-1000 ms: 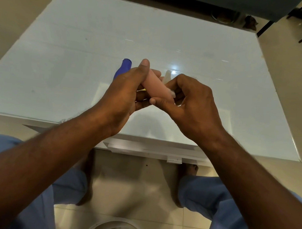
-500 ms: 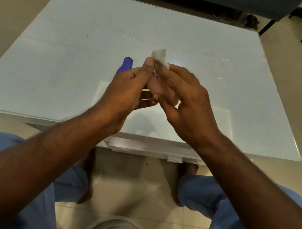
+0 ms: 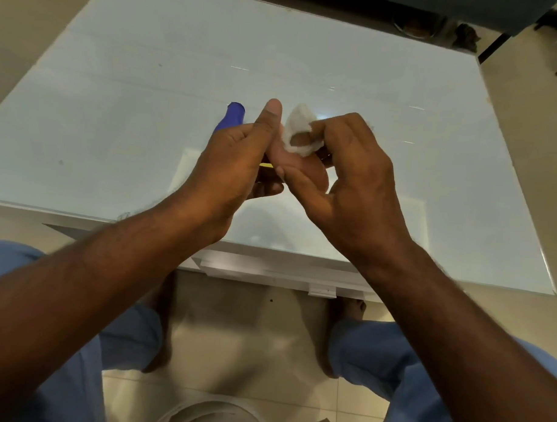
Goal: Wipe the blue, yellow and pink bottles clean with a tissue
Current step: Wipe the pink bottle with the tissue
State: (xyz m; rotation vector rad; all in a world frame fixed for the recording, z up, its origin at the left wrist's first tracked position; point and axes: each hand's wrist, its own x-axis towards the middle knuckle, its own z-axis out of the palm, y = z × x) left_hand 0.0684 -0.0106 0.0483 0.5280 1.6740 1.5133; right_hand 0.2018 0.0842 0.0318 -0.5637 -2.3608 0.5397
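My left hand (image 3: 238,159) grips the pink bottle (image 3: 307,169), which points up and left above the table, its upper end hidden behind my thumb. With my right hand (image 3: 357,182) I pinch a crumpled white tissue (image 3: 300,131) against the bottle's upper part. The blue bottle (image 3: 231,117) lies on the glass behind my left hand, only its far end showing. A sliver of the yellow bottle (image 3: 266,165) peeks out between my hands; the rest is hidden.
The pale glass table (image 3: 117,94) spreads wide on all sides of the bottles, its near edge just under my wrists. Below it are my blue-trousered legs and bare feet on a tiled floor. Dark furniture legs (image 3: 497,48) stand at the far right corner.
My right hand slid the tissue up along the pink bottle from its lower end toward the top, then shifted a little to the right. The left hand kept hold.
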